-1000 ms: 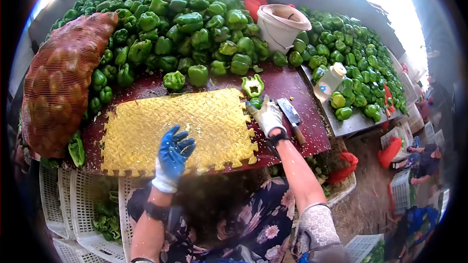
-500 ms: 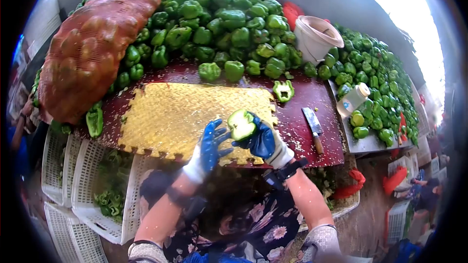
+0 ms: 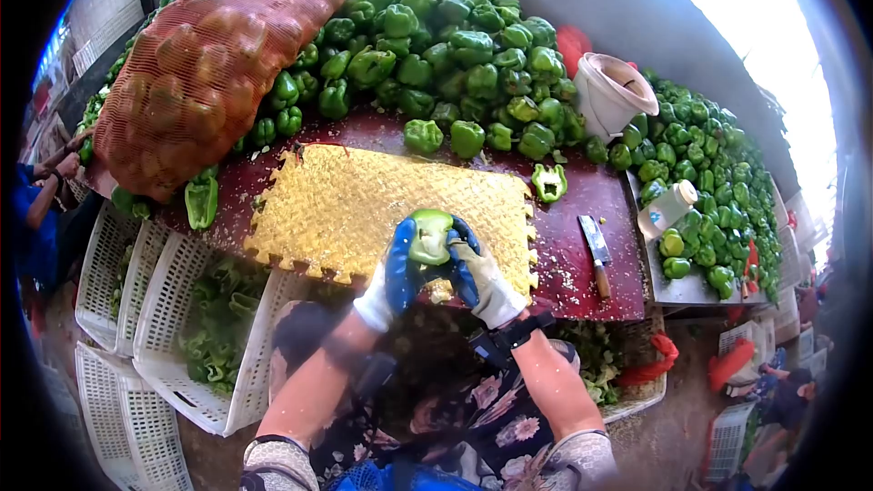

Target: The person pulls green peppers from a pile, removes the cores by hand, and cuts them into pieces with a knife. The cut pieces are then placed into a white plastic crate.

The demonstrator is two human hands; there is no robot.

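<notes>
A halved green bell pepper (image 3: 429, 238) is held up over the front part of the yellow foam mat (image 3: 364, 186), its pale cut side showing. Blue-coated fingers of my left hand (image 3: 396, 273) are closed around its left side. My right hand (image 3: 479, 275), in a matching blue and white glove, grips its right edge, fingers curled at the cut face. Below the pepper, between the hands, is a small pale bit (image 3: 440, 291) that I cannot identify clearly. Another cut pepper piece (image 3: 549, 183) lies beyond the mat's right corner. To the right rests a knife (image 3: 596, 255) with a wooden handle.
Whole green peppers (image 3: 436, 45) are heaped behind the mat. A full red mesh sack (image 3: 205, 73) leans at left, a white bucket (image 3: 611, 95) stands at back right, and a bottle (image 3: 668, 209) lies nearby. White crates (image 3: 245, 359) stand below the table's left edge.
My left hand, open beside the pepper half before, has closed on it. The pepper half has moved left over the mat, and the camera view has shifted slightly.
</notes>
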